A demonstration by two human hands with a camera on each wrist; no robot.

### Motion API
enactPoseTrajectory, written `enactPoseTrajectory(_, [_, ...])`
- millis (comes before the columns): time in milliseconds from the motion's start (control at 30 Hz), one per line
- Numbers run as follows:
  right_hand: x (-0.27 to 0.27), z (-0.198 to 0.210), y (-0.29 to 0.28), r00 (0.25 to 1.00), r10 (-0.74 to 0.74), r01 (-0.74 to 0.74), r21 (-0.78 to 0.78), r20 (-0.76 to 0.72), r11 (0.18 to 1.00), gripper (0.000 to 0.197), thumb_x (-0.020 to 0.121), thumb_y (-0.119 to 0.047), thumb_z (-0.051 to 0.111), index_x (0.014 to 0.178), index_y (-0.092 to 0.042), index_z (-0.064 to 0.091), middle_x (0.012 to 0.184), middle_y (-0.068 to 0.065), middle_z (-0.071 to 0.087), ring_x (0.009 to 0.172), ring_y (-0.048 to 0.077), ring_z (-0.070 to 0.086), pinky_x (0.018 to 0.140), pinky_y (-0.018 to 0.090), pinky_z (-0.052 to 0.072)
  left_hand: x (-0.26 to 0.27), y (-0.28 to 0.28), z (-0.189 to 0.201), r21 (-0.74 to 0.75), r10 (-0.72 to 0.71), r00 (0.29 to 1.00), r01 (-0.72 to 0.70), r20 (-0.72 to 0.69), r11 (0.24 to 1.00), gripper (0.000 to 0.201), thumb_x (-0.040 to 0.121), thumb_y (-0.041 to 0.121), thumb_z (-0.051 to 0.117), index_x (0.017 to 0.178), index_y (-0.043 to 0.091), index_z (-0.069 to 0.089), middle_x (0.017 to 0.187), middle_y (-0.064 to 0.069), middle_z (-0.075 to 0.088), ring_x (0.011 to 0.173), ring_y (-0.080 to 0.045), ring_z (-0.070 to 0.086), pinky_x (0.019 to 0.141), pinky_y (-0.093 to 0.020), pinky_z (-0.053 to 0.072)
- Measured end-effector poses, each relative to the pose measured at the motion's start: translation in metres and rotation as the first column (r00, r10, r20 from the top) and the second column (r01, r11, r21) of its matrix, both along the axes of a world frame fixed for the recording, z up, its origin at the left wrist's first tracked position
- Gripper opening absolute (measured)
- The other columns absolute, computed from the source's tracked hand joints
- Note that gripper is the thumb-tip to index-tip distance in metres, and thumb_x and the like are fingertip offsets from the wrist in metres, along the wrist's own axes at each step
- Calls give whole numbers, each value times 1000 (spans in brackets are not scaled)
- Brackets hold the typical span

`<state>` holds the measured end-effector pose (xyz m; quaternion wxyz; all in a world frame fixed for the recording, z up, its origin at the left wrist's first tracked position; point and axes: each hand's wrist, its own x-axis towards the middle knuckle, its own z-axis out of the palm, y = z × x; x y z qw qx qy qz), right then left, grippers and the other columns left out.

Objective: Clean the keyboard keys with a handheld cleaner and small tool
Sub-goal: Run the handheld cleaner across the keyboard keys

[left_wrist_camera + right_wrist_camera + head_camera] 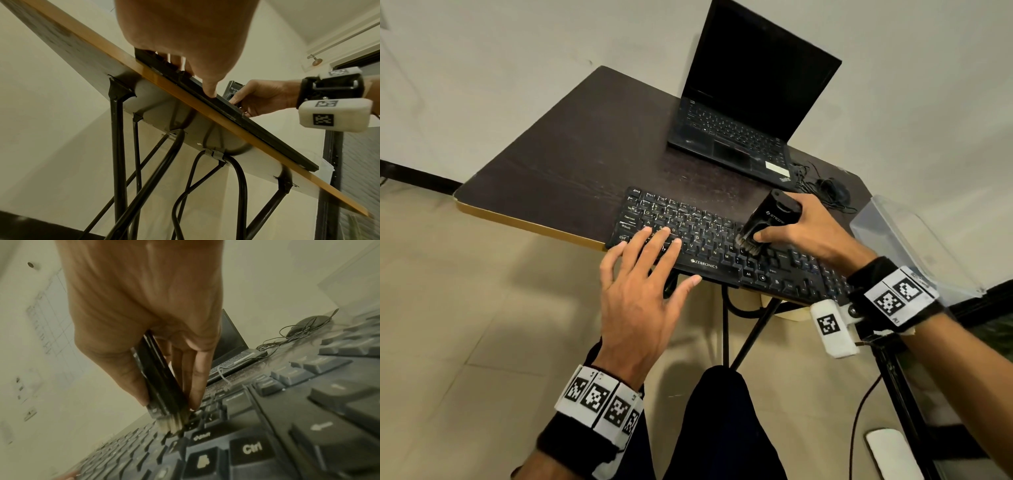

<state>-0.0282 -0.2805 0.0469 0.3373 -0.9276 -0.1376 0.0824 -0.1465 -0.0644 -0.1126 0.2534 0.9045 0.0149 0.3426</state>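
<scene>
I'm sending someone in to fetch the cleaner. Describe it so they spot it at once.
On the dark table, find the black keyboard in front of the open laptop. The handheld cleaner stands on its keys, gripped by the right hand: a stubby black block, the only thing there with pale bristles.

A black Zebronics keyboard [709, 246] lies flat along the table's near edge. A black handheld cleaner [767, 219] stands tilted on its middle keys, pale bristles [171, 423] pressed down among them.
</scene>
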Motion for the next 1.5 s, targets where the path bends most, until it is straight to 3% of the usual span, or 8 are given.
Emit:
enactPoseTrajectory(167, [-14,0,8,994,104,-104,28,22,994,28,83,-6,87,106,-6,69,97,6,79,91,20,77,82,36,59,0,0,0,1,4,1000,-4,4,1000,54,101,56,59,138,19,67,152,1,58,148,-20,46,123,-47,28])
enactPoseTrajectory(300, [-15,-9,21,975,208,-203,-63,80,977,30,79,-16,90,101,-11,70,95,6,78,90,30,76,89,52,61,0,1,0,13,10,1000,-10,12,1000,53,101,56,59,138,18,67,152,1,58,147,-21,47,122,-47,28])
enactPoseTrajectory(467, [8,-2,15,975,137,-110,-153,177,982,28,81,-18,89,99,-18,67,93,-4,76,88,19,75,89,51,62,0,1,-1,5,2,1000,-3,15,1000,53,101,55,60,138,18,67,152,1,58,147,-21,47,121,-50,30])
enactPoseTrajectory(567, [-4,0,22,964,245,-236,-85,106,968,27,82,-10,89,100,-15,70,90,-6,77,85,19,76,83,39,63,2,1,-2,19,15,1000,-15,16,1000,53,102,56,59,138,18,67,152,1,58,147,-21,47,122,-47,29])
enactPoseTrajectory(700, [-11,-7,31,956,271,-267,-51,113,962,26,80,-10,91,96,-13,71,89,0,77,82,32,75,82,56,60,1,0,-2,23,18,1000,-18,23,1000,53,101,56,59,138,18,67,151,1,59,146,-21,48,122,-46,29])
enactPoseTrajectory(1233, [-7,-8,43,918,371,-360,-97,141,928,31,73,-26,89,93,-13,70,87,3,74,81,26,73,79,51,60,0,1,-1,31,19,999,-20,31,999,53,101,55,62,139,18,67,152,1,58,147,-21,47,122,-45,28])
enactPoseTrajectory(1400, [7,-8,39,947,252,-244,-65,201,968,28,75,-18,89,97,-15,71,92,1,76,87,24,75,85,55,59,-1,1,0,30,17,1000,-18,22,999,53,102,56,61,138,18,67,152,1,58,147,-21,47,123,-45,27])
enactPoseTrajectory(1500, [-8,-10,46,925,340,-334,-62,168,940,32,78,-10,88,105,-23,77,98,-2,79,93,21,77,92,48,61,0,0,0,30,17,999,-18,29,999,52,102,55,61,138,18,67,152,0,58,147,-22,47,123,-44,26])
